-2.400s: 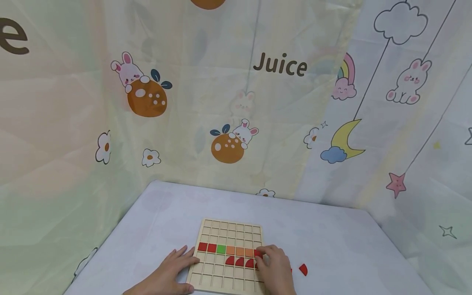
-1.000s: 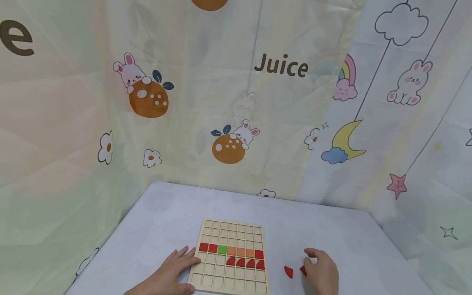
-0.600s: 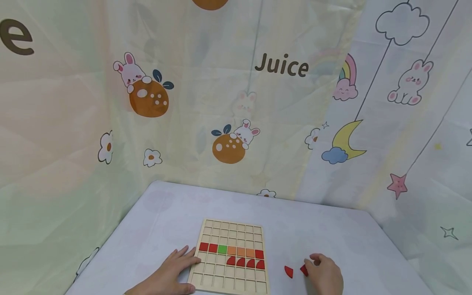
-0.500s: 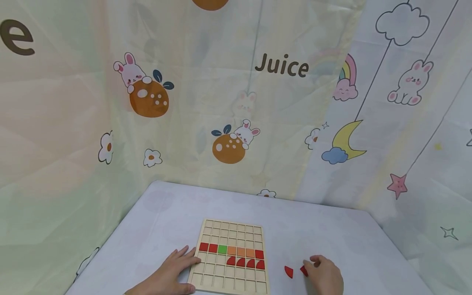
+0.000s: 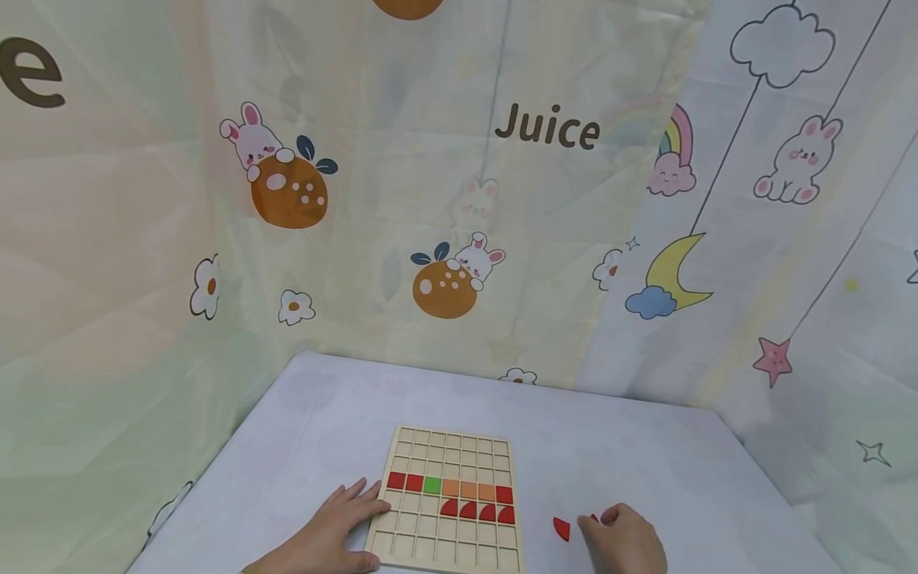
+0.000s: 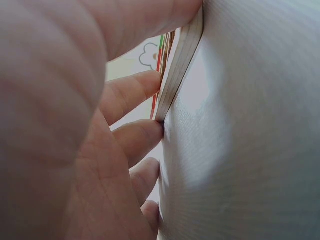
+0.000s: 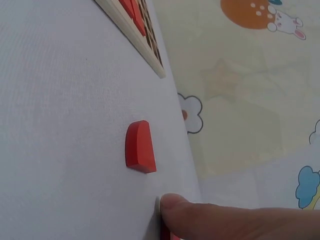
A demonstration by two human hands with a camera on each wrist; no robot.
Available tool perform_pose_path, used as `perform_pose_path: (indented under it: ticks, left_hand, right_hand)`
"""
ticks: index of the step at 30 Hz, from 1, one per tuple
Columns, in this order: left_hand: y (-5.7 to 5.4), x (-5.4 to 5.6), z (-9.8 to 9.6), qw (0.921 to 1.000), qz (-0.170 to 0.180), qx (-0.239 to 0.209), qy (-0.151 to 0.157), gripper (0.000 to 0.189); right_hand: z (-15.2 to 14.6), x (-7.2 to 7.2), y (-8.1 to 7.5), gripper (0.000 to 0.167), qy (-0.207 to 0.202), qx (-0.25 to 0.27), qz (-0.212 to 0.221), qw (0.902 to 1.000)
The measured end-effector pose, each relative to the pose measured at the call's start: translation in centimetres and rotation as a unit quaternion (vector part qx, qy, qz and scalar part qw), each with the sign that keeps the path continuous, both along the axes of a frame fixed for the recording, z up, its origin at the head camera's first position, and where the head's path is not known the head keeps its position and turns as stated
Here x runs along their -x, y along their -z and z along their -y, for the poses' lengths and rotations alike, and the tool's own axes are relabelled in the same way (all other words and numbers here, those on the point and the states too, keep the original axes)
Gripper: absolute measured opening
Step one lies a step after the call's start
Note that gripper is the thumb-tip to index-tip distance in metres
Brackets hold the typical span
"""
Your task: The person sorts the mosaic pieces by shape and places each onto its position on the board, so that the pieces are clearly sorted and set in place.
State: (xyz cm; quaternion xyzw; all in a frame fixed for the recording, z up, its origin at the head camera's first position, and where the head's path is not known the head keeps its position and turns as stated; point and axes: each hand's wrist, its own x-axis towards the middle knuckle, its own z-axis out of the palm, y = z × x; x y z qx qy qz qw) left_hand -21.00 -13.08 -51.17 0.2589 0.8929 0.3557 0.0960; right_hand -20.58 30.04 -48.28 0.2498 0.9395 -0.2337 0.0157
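A pale wooden grid board point(image 5: 416, 550) lies on the table. My left hand point(image 5: 330, 530) rests at its left side, fingers spread; in the left wrist view, fingertips point(image 6: 145, 132) touch the board's edge point(image 6: 182, 65). To the right of the board, my right hand point(image 5: 627, 538) pinches a red quarter-circle piece point(image 5: 594, 517) between thumb and finger, most of it hidden. The right wrist view shows one fingertip point(image 7: 175, 205) over that piece. Left of this hand lies another red quarter-circle piece point(image 5: 562, 529), loose on the cloth.
One row of the board holds red squares point(image 5: 413, 483), a green square point(image 5: 433, 485) and orange squares point(image 5: 468, 490). Several red quarter-circles point(image 5: 468, 509) fill cells in the row below. White cloth covers the table point(image 5: 667, 454); printed curtains point(image 5: 373, 335) stand behind it.
My right hand has moved from the board's right edge to the loose red quarter-circle piece, and its thumb has come round to that piece's left side. The left hand stays put.
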Motion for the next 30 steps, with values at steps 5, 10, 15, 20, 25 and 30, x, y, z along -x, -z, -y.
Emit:
perform_pose_path:
  ticks: [5,10,15,20,25,30]
  left_hand:
    - [0.03,0.0,0.06,0.9999,-0.013,-0.002,0.007,0.073]
    - [0.13,0.01,0.07,0.9999,-0.012,-0.001,0.005,0.073]
    - [0.2,0.05,0.11,0.9999,-0.014,-0.002,0.006,0.073]
    - [0.15,0.01,0.07,0.9999,-0.012,-0.003,0.005,0.071]
    - [0.06,-0.06,0.08,0.9997,-0.022,0.001,0.008,0.071]
    - [-0.08,-0.16,0.03,0.9999,-0.014,0.002,0.003,0.072]
  right_hand:
    - [0.01,-0.07,0.06,0.035,-0.005,-0.002,-0.013,0.9999]
    - [0.3,0.1,0.09,0.031,-0.013,-0.004,-0.017,0.9998]
    - [0.5,0.15,0.12,0.028,-0.029,-0.01,-0.037,0.9989]
    - [0.46,0.31,0.42,0.031,-0.03,-0.018,-0.05,0.9982]
    - [0.34,0.35,0.58,0.034,-0.009,-0.034,-0.044,0.9984]
    - [0.47,0.28,0.47,0.03,-0.012,-0.032,-0.046,0.9983]
